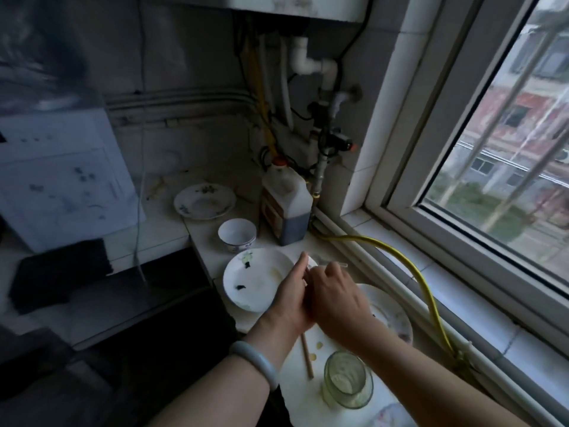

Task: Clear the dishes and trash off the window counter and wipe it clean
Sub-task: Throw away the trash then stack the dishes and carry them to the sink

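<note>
A narrow white tiled surface (203,238) runs under the window (492,149), crowded from edge to edge by a soiled plate (255,278), a bowl (237,235), a chopstick (307,355) and a glass jar (348,379). The label on the jug (286,204) is unreadable. Over the plate's rim, the left hand (292,291) has its fingers grasping a white scrap (311,261), perhaps tissue; the right hand (335,294) curls against it, grip unclear

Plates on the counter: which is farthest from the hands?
The flower-rimmed plate in the back corner, beyond the bowl; the white plate and the near plate lie beside the left hand and right hand.
</note>
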`<act>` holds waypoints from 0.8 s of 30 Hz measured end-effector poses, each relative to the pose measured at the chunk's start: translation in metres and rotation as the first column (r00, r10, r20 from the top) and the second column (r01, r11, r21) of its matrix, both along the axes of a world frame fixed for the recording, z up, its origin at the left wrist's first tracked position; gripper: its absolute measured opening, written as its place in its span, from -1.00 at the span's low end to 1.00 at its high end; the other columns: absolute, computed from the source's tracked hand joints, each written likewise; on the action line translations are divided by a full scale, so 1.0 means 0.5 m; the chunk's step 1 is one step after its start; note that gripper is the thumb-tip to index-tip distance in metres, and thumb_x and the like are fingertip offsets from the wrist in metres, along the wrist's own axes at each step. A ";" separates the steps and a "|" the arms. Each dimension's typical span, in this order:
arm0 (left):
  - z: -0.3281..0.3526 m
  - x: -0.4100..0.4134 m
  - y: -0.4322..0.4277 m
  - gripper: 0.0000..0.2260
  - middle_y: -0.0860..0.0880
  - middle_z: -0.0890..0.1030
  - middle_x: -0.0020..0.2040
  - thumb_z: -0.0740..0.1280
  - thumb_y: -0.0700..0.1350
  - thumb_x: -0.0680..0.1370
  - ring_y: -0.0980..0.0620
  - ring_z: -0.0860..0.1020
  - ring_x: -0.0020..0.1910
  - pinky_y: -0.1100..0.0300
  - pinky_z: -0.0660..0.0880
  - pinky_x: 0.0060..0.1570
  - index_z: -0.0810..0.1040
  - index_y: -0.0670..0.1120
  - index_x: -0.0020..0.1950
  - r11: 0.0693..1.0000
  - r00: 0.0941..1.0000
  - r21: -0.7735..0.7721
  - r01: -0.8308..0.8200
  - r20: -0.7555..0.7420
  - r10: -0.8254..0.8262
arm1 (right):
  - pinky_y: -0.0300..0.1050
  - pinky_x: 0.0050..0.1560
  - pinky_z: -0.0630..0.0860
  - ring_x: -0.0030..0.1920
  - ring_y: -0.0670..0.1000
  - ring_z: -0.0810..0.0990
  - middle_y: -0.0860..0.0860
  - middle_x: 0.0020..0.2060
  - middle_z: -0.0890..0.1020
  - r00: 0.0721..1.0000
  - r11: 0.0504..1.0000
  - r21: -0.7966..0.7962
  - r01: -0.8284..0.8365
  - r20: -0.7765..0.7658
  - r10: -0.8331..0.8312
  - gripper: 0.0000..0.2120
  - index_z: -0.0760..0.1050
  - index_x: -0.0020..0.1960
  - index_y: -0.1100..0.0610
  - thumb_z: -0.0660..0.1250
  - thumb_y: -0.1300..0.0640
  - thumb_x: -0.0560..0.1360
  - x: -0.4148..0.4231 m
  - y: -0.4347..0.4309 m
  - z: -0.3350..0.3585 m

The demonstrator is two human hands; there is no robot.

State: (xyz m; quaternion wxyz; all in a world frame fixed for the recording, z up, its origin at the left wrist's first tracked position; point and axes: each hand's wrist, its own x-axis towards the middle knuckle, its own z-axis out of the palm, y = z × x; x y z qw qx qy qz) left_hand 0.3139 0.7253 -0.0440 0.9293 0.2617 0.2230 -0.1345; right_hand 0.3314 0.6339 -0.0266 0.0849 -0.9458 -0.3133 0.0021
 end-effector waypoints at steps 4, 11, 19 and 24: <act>-0.038 0.045 0.074 -0.50 -0.25 0.62 0.17 0.21 0.17 0.58 -0.17 0.60 0.14 0.02 0.54 0.02 0.52 -0.22 0.29 0.996 1.000 0.091 0.000 -0.024 0.002 | -0.05 0.08 0.47 0.11 0.08 0.44 0.09 0.15 0.40 0.999 0.996 -0.087 -0.035 -0.021 0.033 -0.63 0.29 0.36 0.05 0.17 0.04 0.57 0.032 0.063 -0.016; -0.120 0.118 0.229 -0.78 -0.27 0.58 0.00 0.16 -0.13 0.64 -0.18 0.57 -0.07 0.00 0.62 -0.28 0.49 -0.26 0.11 0.986 0.968 0.025 -0.165 -0.187 0.167 | -0.04 0.09 0.48 0.05 0.03 0.49 0.04 0.01 0.53 0.974 0.990 0.138 0.006 -0.226 0.026 -0.68 0.57 0.06 0.12 0.06 0.05 0.61 0.137 0.160 -0.044; -0.163 0.120 0.359 -0.91 -0.08 0.56 -0.19 0.29 -0.07 0.59 0.01 0.54 -0.19 0.00 0.49 -0.11 0.51 -0.07 -0.04 0.989 0.956 -0.023 -0.145 -0.262 0.134 | 0.03 0.35 0.29 0.36 0.15 0.36 0.10 0.34 0.45 0.926 0.888 -0.387 0.248 -0.175 -0.335 -0.53 0.37 0.40 0.03 0.12 0.26 0.51 0.327 0.098 -0.177; -0.170 0.115 0.404 -0.78 -0.12 0.56 -0.09 0.26 0.01 0.60 -0.05 0.55 -0.12 -0.07 0.50 -0.05 0.54 -0.13 0.06 0.987 0.955 -0.010 -0.161 -0.256 0.153 | 0.06 0.39 0.25 0.40 0.13 0.34 0.08 0.36 0.44 0.889 0.849 -0.438 0.294 -0.200 -0.411 -0.51 0.27 0.47 0.02 0.12 0.24 0.56 0.343 0.092 -0.211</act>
